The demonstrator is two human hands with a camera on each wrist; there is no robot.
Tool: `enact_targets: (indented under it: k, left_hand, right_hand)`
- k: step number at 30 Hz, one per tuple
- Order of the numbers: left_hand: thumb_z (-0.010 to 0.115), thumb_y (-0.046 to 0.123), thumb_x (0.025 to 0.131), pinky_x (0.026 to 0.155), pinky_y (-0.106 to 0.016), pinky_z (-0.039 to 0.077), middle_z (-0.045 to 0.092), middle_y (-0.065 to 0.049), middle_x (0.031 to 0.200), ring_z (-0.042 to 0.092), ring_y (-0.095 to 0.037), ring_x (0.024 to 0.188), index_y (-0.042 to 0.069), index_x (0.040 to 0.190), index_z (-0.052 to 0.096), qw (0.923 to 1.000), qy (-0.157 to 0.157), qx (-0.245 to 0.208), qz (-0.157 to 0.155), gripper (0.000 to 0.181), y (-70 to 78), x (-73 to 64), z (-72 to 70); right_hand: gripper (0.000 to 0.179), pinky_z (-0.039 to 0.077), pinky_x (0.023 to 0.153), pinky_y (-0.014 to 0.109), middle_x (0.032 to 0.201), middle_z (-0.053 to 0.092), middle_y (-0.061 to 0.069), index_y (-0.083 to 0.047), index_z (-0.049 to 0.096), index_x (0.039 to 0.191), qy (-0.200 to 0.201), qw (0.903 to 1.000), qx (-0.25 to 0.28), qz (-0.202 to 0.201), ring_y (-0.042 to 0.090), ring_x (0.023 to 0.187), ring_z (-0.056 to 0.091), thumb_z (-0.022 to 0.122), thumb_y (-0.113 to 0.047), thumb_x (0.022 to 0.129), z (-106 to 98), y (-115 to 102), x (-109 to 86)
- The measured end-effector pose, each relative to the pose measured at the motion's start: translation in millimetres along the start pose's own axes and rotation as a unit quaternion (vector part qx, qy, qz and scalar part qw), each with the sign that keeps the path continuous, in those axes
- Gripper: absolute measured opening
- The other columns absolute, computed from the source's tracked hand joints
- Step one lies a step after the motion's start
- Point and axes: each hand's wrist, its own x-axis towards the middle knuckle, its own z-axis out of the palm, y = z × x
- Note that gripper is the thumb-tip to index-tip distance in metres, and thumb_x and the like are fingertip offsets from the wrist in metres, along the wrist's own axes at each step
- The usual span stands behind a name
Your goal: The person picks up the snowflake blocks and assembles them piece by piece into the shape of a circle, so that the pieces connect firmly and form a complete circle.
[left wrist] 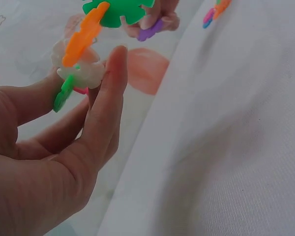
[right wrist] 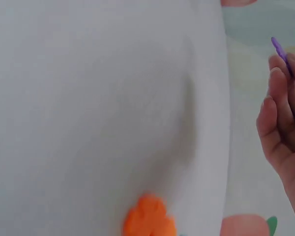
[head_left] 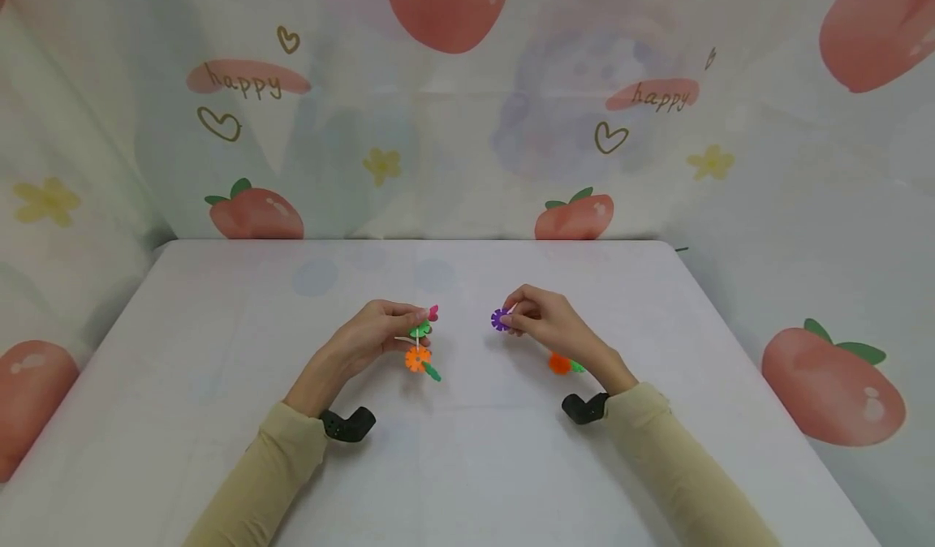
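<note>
My left hand [head_left: 368,338] pinches a cluster of interlocking snowflake discs above the table. The cluster has a light green disc [head_left: 420,329], a pink disc [head_left: 434,312], an orange disc [head_left: 418,359] and a dark green disc [head_left: 433,372] at its lower end. A white disc [left wrist: 91,73] sits by the fingertips in the left wrist view, partly hidden by the orange one. To the right, apart from the cluster, my right hand [head_left: 548,320] pinches a single purple snowflake disc [head_left: 498,320] between thumb and fingers. In the right wrist view the purple disc [right wrist: 281,53] appears edge-on.
Under the right forearm, an orange disc [head_left: 559,363] and a green disc [head_left: 577,366] lie on the white table [head_left: 467,474], partly covered by the arm. Black devices [head_left: 351,424] are worn at both wrists. A printed cloth [head_left: 467,141] hangs behind the table.
</note>
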Motion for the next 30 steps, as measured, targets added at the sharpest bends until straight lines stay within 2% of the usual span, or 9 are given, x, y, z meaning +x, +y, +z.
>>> enact_targets:
  k: [8,13,17,21,24,27,30]
  left_hand:
    - [0.060,0.020,0.105,0.086,-0.029,0.061,0.068,-0.029,0.121,0.074,-0.016,0.084,-0.010,0.134,0.061,0.9995,0.008,0.028,-0.013,0.042,-1.8,3.1,2.1]
    - [0.060,0.021,0.105,0.087,-0.031,0.061,0.066,-0.030,0.123,0.073,-0.017,0.085,-0.010,0.134,0.062,0.9993,-0.005,0.036,-0.009,0.042,-3.7,3.8,3.0]
    - [0.061,0.022,0.105,0.089,-0.033,0.061,0.066,-0.029,0.125,0.072,-0.018,0.086,-0.010,0.135,0.061,0.9990,-0.021,0.040,-0.001,0.043,-4.7,3.0,2.9]
    - [0.062,0.023,0.104,0.087,-0.032,0.061,0.068,-0.027,0.118,0.071,-0.019,0.085,-0.010,0.134,0.062,0.9988,-0.025,0.042,0.000,0.044,-3.9,2.3,3.4]
    - [0.063,0.024,0.104,0.086,-0.032,0.061,0.071,-0.024,0.110,0.071,-0.019,0.085,-0.009,0.133,0.063,0.9985,-0.025,0.048,-0.001,0.044,-3.3,2.2,3.2]
    - [0.064,0.023,0.103,0.086,-0.034,0.061,0.072,-0.020,0.105,0.070,-0.019,0.086,-0.007,0.131,0.065,0.9982,-0.020,0.057,-0.001,0.041,-3.4,1.7,2.6]
    - [0.064,0.022,0.103,0.088,-0.036,0.060,0.073,-0.017,0.101,0.070,-0.019,0.086,-0.007,0.129,0.067,0.9974,-0.016,0.070,0.012,0.039,-3.4,0.0,2.8]
  right_hand:
    - [0.019,0.060,0.080,0.037,0.087,0.073,0.013,-0.007,0.071,0.115,0.007,0.9995,0.013,-0.030,0.035,0.085,0.070,0.071,-0.016,0.098,18,-21,17.4]
    - [0.018,0.061,0.083,0.046,0.086,0.073,0.012,-0.005,0.071,0.115,0.002,0.9983,0.040,-0.041,0.036,0.085,0.071,0.071,-0.013,0.098,28,-29,25.0]
    - [0.018,0.060,0.083,0.052,0.088,0.073,0.018,-0.004,0.071,0.114,-0.007,0.9969,0.063,-0.046,0.040,0.085,0.070,0.070,-0.012,0.098,34,-35,29.7]
    - [0.017,0.058,0.082,0.056,0.089,0.074,0.019,-0.003,0.071,0.114,-0.019,0.9958,0.072,-0.052,0.042,0.085,0.068,0.067,-0.009,0.099,37,-38,32.5]
    - [0.017,0.058,0.082,0.057,0.091,0.075,0.014,-0.001,0.072,0.114,-0.028,0.9954,0.075,-0.054,0.037,0.083,0.069,0.064,-0.006,0.100,39,-38,34.6]
    - [0.018,0.060,0.082,0.054,0.095,0.076,0.013,0.000,0.072,0.114,-0.039,0.9942,0.083,-0.056,0.028,0.082,0.069,0.062,-0.006,0.101,41,-38,36.5]
    - [0.016,0.061,0.080,0.047,0.096,0.076,0.013,0.000,0.074,0.112,-0.040,0.9919,0.108,-0.053,0.026,0.080,0.068,0.064,-0.005,0.100,45,-37,36.9]
